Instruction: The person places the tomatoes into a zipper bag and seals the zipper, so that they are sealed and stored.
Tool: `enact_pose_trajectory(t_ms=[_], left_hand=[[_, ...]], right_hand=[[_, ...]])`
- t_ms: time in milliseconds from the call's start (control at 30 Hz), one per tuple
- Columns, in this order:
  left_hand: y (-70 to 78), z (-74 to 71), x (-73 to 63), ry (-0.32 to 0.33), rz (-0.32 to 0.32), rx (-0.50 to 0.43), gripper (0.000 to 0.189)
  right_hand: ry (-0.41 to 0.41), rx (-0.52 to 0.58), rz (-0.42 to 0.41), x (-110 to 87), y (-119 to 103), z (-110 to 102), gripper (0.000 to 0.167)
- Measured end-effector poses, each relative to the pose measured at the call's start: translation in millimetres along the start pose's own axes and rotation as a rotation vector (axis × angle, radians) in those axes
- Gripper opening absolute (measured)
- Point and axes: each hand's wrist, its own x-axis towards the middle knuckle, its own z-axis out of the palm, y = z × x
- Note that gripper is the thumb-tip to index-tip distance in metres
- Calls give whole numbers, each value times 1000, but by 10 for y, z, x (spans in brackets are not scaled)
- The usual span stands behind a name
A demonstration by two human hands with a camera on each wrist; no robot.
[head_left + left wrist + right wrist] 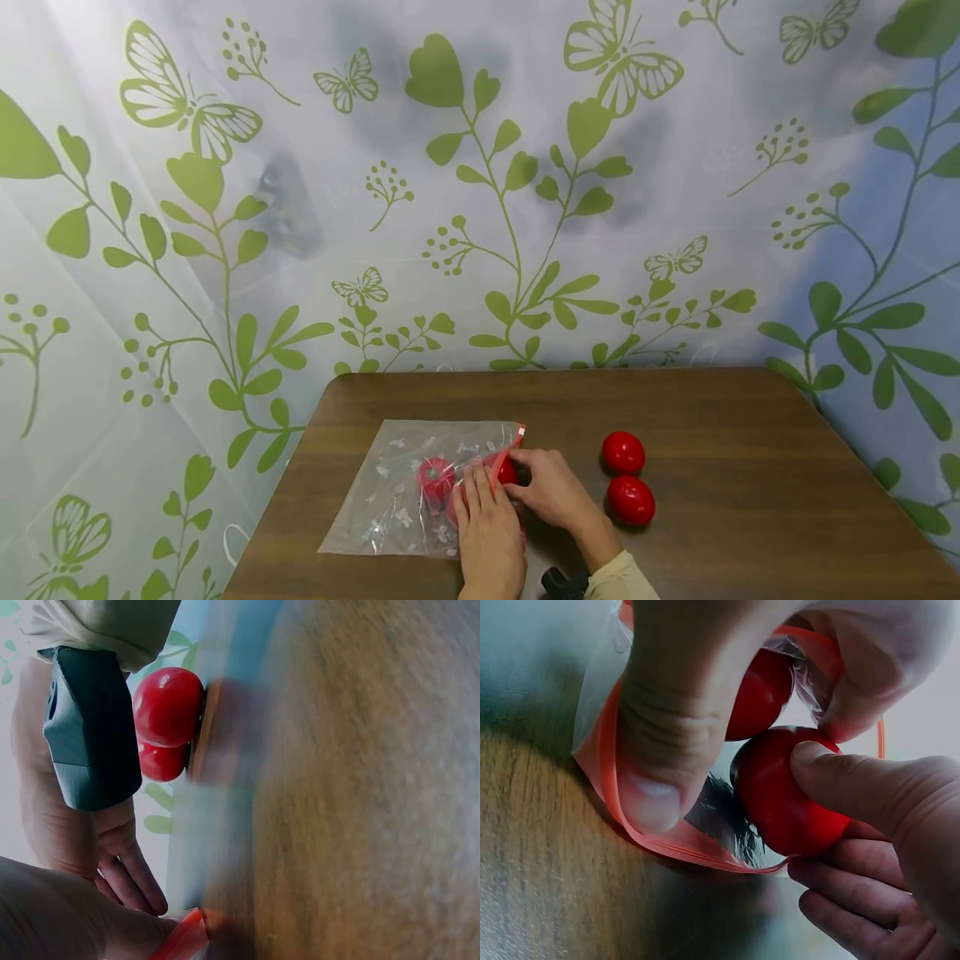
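A clear zip bag (367, 508) printed with pale shapes lies on the table, its red-orange edged mouth facing right. Inside shows a tomato (436, 479) with a green stem end; another red one is partly covered by my left hand (489, 529). That hand lies over the bag near the opening, its thumb hooked inside the rim and its fingers at the opposite side, holding the mouth apart. My right hand (555, 492) grips a glossy red tomato (787, 791) between thumb and fingers, right at the mouth. Behind it, another tomato (761, 697) shows in the bag.
Two more red tomatoes (631, 500) sit close together on the brown wooden table (750, 492), right of my right hand. A black wrist device (94, 727) is strapped at the right sleeve. A patterned curtain (480, 208) hangs behind the table's far edge.
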Motion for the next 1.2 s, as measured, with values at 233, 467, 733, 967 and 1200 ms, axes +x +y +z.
enact_pose_trajectory(t_ms=[233, 467, 733, 967, 1200], left_hand=[[8, 11, 5, 24, -9, 7, 67], [11, 1, 26, -14, -25, -4, 63], [9, -11, 62, -82, -40, -19, 70], [3, 4, 47, -62, -32, -4, 73], [1, 10, 27, -25, -16, 7, 75]], right_hand=[[8, -54, -27, 33, -14, 41, 42], [12, -63, -30, 44, -15, 71, 40], [34, -70, -31, 47, -40, 89, 42], [53, -69, -21, 51, -56, 151, 39], [106, -29, -16, 48, -55, 233, 32]])
